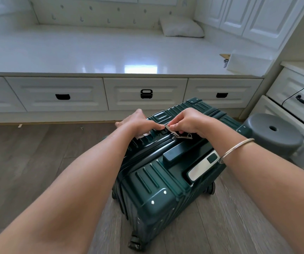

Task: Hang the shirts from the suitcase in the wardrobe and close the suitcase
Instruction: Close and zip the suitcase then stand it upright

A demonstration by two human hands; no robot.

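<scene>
Wood floor point(37, 162) bearing suitcase point(156, 180); right hand point(186, 121) pinching zipper pull point(167, 128); left hand point(138, 123) gripping suitcase edge. Suitcase likely rigid, slick; pull tiny, needing fingertip pinch.

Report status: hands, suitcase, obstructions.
Right hand pinches zipper pull; left hand grips suitcase beside it. Suitcase on floor, halves together. Grey stool beside it, zipper unobstructed.

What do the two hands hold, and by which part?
The right hand pinches a zipper pull by its end; the left hand grips the suitcase edge beside it.
</scene>
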